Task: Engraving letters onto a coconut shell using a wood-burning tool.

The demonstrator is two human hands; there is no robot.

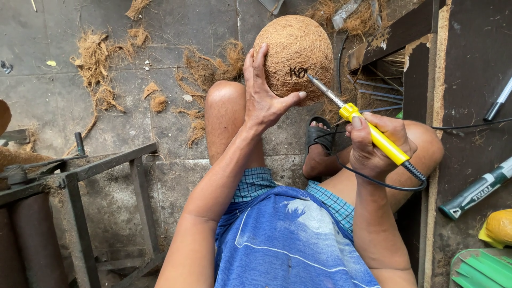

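Note:
My left hand [262, 96] grips the near left side of a round brown coconut-fibre ball [293, 48], steadying it above my left knee. My right hand [376, 144] is closed around the yellow handle of a soldering iron [368, 128]. Its metal tip touches the ball's surface beside dark burnt marks [297, 72]. The iron's black cord [384, 184] loops under my right wrist. I sit with bare knees and a sandalled foot [319, 133] over the concrete floor.
Loose coconut fibre clumps [96, 69] lie scattered on the floor. A rusty metal frame with a roller [80, 176] stands at the left. A dark board [469, 106] on the right carries a green-handled tool [474, 189], a pen and a yellow object [498, 226].

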